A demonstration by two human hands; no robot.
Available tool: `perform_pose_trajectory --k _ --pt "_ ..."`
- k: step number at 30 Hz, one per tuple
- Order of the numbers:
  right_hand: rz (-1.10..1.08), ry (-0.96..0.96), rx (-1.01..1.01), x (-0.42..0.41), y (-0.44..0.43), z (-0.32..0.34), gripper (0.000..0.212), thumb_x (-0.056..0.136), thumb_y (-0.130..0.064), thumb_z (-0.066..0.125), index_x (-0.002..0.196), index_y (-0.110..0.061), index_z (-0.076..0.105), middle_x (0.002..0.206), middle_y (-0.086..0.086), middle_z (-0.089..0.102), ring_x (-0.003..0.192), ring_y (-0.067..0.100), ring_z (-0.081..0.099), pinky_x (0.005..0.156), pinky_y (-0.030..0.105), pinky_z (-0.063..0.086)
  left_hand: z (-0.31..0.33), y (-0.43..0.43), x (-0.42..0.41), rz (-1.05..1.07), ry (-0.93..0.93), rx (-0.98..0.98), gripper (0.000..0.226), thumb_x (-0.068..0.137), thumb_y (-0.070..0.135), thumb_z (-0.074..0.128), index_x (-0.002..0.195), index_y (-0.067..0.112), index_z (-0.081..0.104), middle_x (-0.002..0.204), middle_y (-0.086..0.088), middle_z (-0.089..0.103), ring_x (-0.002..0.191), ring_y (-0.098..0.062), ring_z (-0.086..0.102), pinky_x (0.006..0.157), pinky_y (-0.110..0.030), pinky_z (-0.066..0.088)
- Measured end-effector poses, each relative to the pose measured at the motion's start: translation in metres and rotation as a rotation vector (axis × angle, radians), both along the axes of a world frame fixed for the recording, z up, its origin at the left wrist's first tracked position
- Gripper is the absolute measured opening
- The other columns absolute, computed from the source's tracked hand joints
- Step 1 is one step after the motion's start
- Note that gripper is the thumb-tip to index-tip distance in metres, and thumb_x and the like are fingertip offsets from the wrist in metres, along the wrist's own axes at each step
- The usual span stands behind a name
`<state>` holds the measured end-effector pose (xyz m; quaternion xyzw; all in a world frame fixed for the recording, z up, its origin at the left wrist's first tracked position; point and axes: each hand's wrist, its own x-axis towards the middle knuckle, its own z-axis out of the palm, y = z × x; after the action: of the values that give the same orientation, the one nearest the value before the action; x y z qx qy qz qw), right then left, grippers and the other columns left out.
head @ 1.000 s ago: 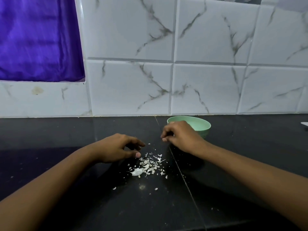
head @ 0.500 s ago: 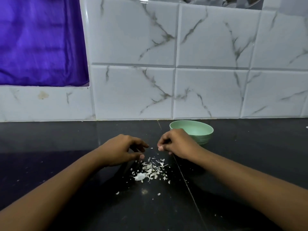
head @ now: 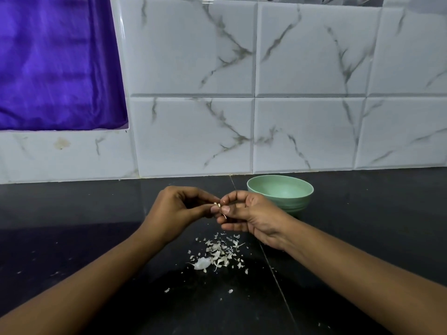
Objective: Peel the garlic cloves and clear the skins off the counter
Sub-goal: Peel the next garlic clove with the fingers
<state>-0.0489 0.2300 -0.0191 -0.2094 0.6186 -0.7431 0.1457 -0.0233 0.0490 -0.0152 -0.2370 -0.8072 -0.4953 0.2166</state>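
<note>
Together, the left hand (head: 177,210) and right hand (head: 246,215) meet above the black counter (head: 72,238), fingertips pinched on a small pale garlic clove (head: 217,204) held between them, the other fingers curled. Below lies a loose heap of white garlic skins (head: 217,255) on the counter. A green bowl (head: 280,193) stands just behind the right hand, near the marble-tiled wall (head: 193,131)

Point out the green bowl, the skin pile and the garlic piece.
green bowl (head: 301,204): head view, outer wall.
skin pile (head: 217,253): head view, pile centre.
garlic piece (head: 217,204): head view, bit showing between fingertips.
</note>
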Motion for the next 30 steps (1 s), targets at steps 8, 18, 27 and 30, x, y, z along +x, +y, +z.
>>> perform_pose_trajectory --k 8,18,27,30 --pt "-0.198 0.21 0.338 -0.011 0.007 -0.002 0.008 0.087 0.003 0.062 0.089 -0.005 0.062 0.07 0.006 0.057 0.057 0.006 0.057 0.05 0.017 0.053 0.001 -0.006 -0.005 0.069 -0.159 0.138 0.021 0.056 0.035 0.078 0.069 0.02 0.074 0.066 -0.007 0.071 0.059 -0.018 0.067 0.069 -0.036 0.056" --pt "-0.332 0.659 0.995 -0.023 0.008 -0.004 0.008 0.086 -0.011 0.065 0.082 -0.017 0.068 0.064 -0.007 0.063 0.061 0.019 0.069 0.054 0.019 0.055 -0.005 -0.016 -0.013 0.304 -0.369 -0.593 0.007 0.087 0.028 0.068 0.086 0.027 0.075 0.058 0.017 0.06 0.05 0.006 0.052 0.054 -0.013 0.039" --pt "-0.294 0.947 1.159 -0.025 0.004 0.01 0.008 0.083 -0.015 0.068 0.09 -0.016 0.072 0.09 -0.002 0.072 0.077 0.007 0.063 0.071 0.021 0.044 -0.004 -0.02 -0.018 0.321 -0.318 -0.619 0.018 0.089 0.024 0.065 0.105 0.027 0.072 0.066 0.019 0.057 0.039 0.012 0.047 0.05 -0.005 0.035" --pt "-0.273 1.084 1.294 -0.026 -0.001 0.004 0.01 0.087 -0.018 0.063 0.094 -0.015 0.069 0.098 0.001 0.069 0.094 0.019 0.062 0.074 0.027 0.043 -0.005 -0.018 -0.017 0.3 -0.318 -0.609 0.018 0.088 0.024 0.065 0.104 0.025 0.073 0.068 0.018 0.061 0.039 0.01 0.051 0.049 -0.008 0.039"
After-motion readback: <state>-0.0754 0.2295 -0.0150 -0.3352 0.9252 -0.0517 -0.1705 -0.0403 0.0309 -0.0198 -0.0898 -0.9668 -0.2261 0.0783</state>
